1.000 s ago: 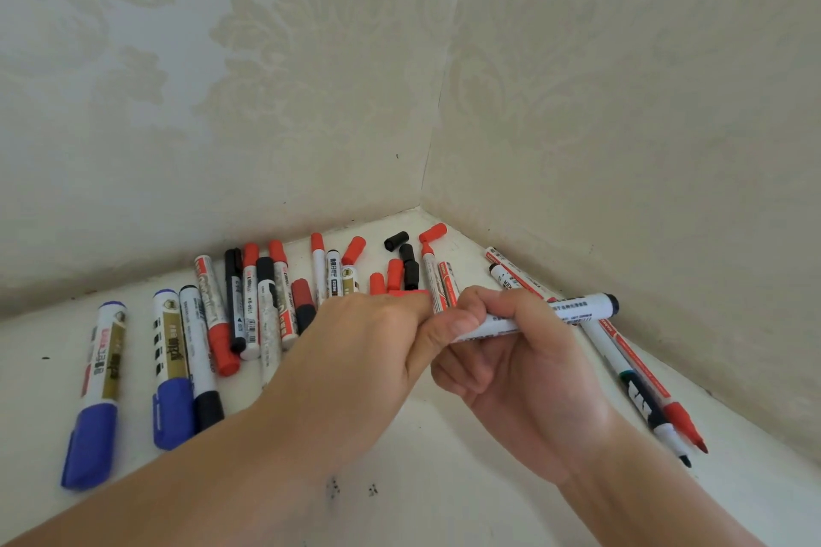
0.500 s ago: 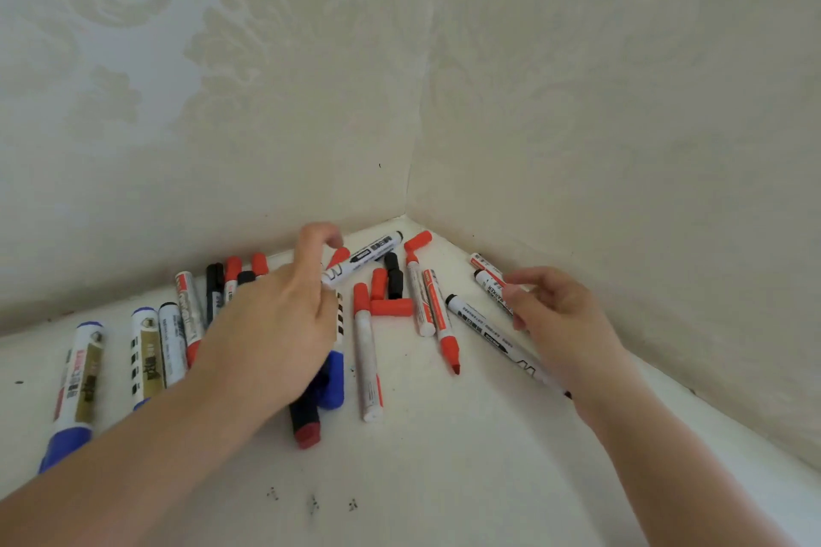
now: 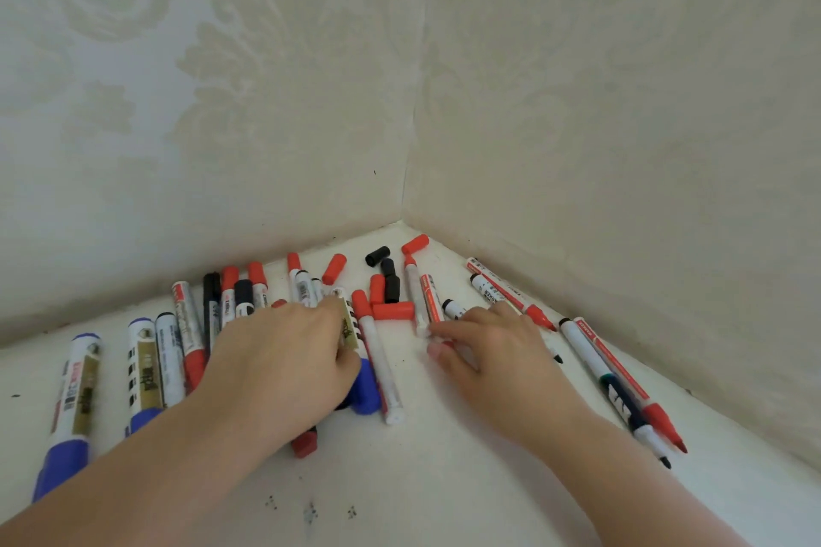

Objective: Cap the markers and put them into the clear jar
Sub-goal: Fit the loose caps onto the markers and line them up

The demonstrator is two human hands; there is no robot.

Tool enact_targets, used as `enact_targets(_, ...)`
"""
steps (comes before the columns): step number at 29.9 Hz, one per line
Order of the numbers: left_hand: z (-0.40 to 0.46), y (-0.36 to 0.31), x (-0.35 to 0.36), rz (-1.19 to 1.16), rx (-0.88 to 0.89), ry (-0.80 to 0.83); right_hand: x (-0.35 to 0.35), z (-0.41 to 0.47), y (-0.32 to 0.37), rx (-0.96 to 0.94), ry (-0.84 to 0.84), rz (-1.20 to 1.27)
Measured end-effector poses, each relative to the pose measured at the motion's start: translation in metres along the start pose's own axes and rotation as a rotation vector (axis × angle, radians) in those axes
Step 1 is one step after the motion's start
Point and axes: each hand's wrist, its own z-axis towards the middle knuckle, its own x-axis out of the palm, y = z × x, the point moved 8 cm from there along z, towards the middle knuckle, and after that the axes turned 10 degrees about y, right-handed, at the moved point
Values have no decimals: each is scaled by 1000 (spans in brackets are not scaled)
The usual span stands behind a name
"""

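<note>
Left hand (image 3: 284, 364) rests flat on the markers (image 3: 377, 360) strewn across the worktop (image 3: 422, 480), right hand (image 3: 493, 351) fingers loosely spread beside loose caps (image 3: 393, 310); markers judged light, rigid, smooth, best pinched mid-barrel; jar not in view.

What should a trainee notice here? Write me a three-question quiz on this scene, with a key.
1. True or false: the clear jar stands in view among the markers.
2. What colour is the cap on the leftmost marker? A red, B blue, C black.
3. Which hand lies nearer to the two uncapped thin markers at the far right?

Key: 1 false; 2 B; 3 the right hand.
</note>
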Motion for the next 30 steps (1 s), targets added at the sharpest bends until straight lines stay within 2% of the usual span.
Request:
enact_targets(4, 3, -5, 3, -145, 172, -115, -7, -1, -13, 89, -36, 115)
enact_targets(8, 5, -15, 11, -219, 353, -162, 2, -2, -17, 181, 65, 195)
enact_targets(13, 15, -27, 18, -350, 325, -4, -16, -4, -28, 241, -107, 529)
enact_targets(17, 20, -43, 25, -236, 367, 82, -20, -7, -39, 300, -207, 884)
enact_targets(21, 42, -41, 28, -142, 270, 110, -16, -11, -47, 361, -237, 1184)
enact_targets(23, 49, -44, 31, -92, 217, 137, -18, -12, -48, 363, -245, 1230)
enact_targets(26, 45, -54, 28, -86, 246, 73, -20, -13, -46, 343, -265, 1241)
enact_targets(30, 22, -47, 10, -449, 272, -60, -26, -15, -40, 329, -280, 1255)
